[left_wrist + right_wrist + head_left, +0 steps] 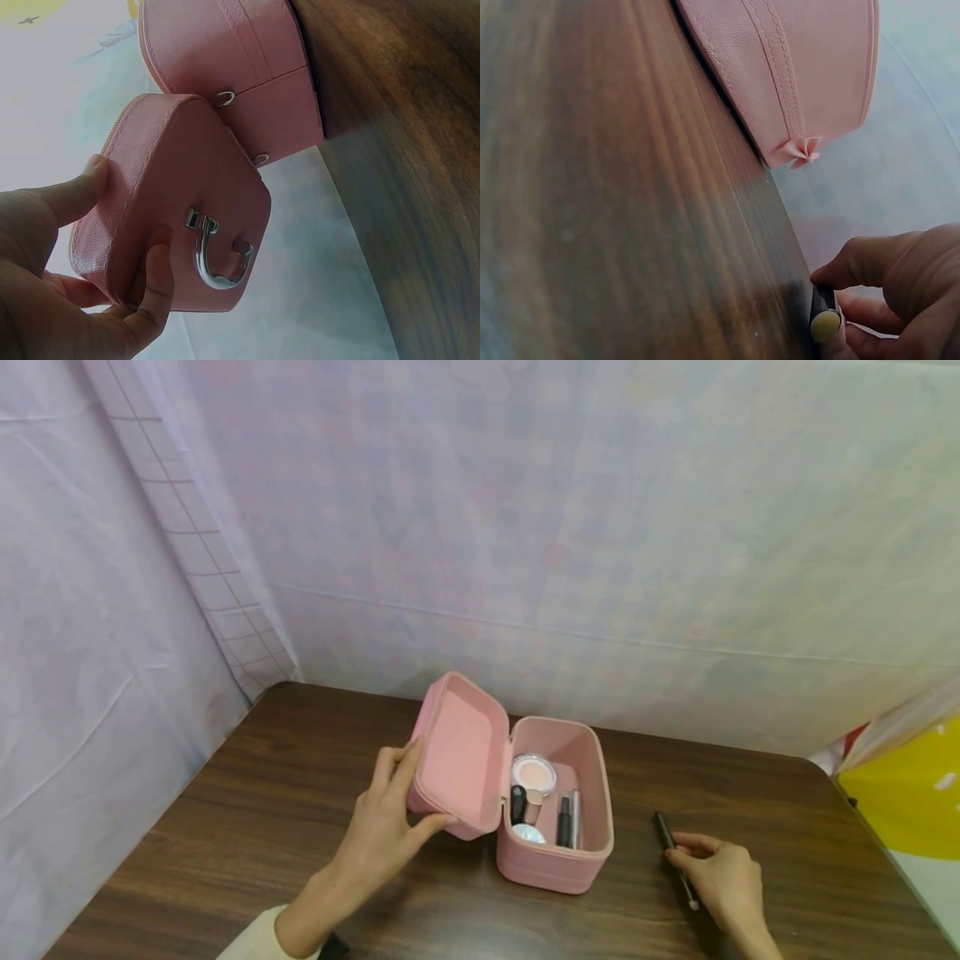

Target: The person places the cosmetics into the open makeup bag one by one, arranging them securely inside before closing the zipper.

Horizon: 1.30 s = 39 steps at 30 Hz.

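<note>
A pink makeup case [553, 870] stands on the table with its lid [463, 752] swung out to the left. My left hand [382, 818] grips the lid's outer corner, thumb on one rim and fingers behind. In the left wrist view the lid's outside shows a silver handle [204, 255]. Inside the case lie a round powder compact [535, 773], a black tube [564, 822], a slim silver tube [575, 818] and a few other small cosmetics. To the case's right, my right hand [722, 878] pinches a slim black pen-like stick [664, 832] with a pale rounded tip [825, 327].
The dark wooden table [247, 827] ends at a patterned cloth backdrop [570, 543]. White fabric [97, 635] hangs along the left side. A yellow item [911, 802] sits past the table's right edge. A small pink bow [804, 152] sticks out from the case.
</note>
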Each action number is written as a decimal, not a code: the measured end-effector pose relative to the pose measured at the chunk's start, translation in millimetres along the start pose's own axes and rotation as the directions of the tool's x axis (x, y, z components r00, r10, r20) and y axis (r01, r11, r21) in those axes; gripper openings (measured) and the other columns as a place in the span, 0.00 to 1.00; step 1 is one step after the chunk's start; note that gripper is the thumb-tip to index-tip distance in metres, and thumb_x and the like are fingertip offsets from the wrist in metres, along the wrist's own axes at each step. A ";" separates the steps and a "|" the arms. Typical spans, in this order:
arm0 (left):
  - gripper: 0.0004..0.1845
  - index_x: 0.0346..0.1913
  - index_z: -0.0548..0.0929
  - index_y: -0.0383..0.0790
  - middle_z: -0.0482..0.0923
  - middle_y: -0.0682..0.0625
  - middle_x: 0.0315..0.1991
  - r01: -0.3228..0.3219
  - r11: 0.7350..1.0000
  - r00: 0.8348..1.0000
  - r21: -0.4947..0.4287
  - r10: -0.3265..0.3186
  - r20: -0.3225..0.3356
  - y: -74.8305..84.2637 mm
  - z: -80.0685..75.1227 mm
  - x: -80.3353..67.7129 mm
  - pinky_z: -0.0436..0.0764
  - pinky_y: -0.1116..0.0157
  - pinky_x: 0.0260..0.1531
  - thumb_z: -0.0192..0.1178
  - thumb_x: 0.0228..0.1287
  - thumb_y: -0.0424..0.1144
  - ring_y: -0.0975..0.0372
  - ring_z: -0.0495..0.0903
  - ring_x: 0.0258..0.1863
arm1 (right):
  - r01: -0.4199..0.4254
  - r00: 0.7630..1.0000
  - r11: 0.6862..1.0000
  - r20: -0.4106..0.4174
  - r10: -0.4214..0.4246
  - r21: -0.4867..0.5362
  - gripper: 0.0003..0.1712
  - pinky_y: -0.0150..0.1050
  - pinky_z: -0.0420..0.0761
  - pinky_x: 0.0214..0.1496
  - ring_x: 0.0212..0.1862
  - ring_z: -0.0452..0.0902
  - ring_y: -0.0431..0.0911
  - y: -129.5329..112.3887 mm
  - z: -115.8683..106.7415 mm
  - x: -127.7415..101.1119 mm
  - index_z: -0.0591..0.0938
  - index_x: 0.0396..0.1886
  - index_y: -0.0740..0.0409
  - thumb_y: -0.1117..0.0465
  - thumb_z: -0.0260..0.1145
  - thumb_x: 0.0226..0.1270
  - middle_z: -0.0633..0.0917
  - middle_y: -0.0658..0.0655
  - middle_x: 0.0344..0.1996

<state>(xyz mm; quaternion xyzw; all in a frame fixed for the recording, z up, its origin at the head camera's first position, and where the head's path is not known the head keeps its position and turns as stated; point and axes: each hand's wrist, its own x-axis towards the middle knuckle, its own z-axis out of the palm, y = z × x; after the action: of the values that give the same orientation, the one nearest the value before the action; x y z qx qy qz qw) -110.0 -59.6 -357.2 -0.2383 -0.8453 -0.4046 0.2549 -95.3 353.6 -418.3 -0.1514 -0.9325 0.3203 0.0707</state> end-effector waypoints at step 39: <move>0.51 0.70 0.60 0.31 0.64 0.41 0.53 0.028 0.999 0.999 -0.035 -0.027 0.020 1.9 -1.1 -0.2 0.81 0.68 0.33 0.77 0.41 0.34 0.60 0.75 0.30 | 0.048 0.998 0.921 0.021 -0.061 0.386 0.27 0.30 0.81 0.38 0.34 0.81 0.37 -84.4 -29.7 12.6 0.78 0.56 0.66 0.57 0.71 0.60 0.85 0.52 0.35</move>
<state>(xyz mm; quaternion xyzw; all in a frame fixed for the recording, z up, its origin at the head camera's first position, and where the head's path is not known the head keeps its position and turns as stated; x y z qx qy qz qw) -108.4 -59.4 -355.7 -0.2351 -0.8438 -0.4204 0.2366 -120.4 311.7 -342.3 -0.1032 -0.8562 0.4976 0.0928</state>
